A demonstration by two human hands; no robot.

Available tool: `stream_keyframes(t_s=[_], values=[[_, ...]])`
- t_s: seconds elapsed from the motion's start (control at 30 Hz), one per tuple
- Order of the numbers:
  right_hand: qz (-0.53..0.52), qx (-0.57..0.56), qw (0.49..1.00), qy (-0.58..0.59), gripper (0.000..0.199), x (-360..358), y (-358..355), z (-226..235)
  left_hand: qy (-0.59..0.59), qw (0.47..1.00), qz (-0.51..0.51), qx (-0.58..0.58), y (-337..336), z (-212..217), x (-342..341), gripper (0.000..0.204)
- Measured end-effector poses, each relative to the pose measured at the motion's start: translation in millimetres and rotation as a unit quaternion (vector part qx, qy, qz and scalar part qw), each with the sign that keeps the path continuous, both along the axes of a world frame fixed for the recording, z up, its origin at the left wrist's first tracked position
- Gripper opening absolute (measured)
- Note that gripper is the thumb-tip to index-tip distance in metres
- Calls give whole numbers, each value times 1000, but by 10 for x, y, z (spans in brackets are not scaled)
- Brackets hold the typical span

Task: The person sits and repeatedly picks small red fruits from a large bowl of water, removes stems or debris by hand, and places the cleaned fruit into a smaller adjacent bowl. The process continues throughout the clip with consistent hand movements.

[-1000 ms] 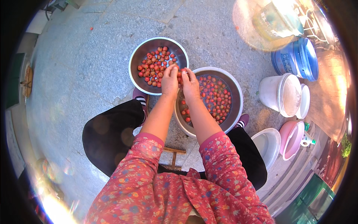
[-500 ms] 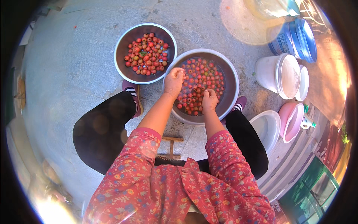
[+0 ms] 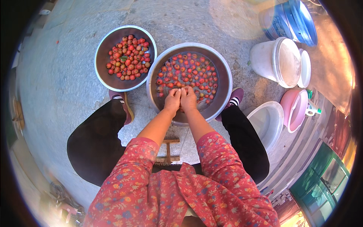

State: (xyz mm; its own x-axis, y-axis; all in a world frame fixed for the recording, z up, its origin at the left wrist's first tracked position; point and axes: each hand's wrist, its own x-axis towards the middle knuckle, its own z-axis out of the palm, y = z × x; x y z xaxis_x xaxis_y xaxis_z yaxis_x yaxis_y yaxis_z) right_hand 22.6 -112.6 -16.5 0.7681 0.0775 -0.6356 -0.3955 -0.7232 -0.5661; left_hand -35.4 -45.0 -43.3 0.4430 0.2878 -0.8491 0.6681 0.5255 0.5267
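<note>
The left hand (image 3: 172, 100) and the right hand (image 3: 188, 99) are curled together over the near side of the right bowl (image 3: 225, 79), where red fruit (image 3: 188, 72) is held in water (image 3: 203, 107); whether any is grasped cannot be told. More fruit is contained in the left bowl (image 3: 101, 58).

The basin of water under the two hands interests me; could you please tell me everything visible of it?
This round basin looks metal, with a pale, shiny rim and darker inner walls. It stands upright on grey paving, overlapping another basin in view; whether they touch is unclear. It holds water and many small red fruits. The left hand and right hand meet over its near part, hiding some of the inside; contact with the water cannot be told.
</note>
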Motion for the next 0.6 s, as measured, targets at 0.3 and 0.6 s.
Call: stream_keyframes(t_s=[0.3,0.6], values=[[136,-23,954,-265,35,940,-109,98,-162,833,-210,485,431,393,730,45],[48,-9,979,-199,51,683,83,-350,-61,981,-92,158,521,72,698,53]])
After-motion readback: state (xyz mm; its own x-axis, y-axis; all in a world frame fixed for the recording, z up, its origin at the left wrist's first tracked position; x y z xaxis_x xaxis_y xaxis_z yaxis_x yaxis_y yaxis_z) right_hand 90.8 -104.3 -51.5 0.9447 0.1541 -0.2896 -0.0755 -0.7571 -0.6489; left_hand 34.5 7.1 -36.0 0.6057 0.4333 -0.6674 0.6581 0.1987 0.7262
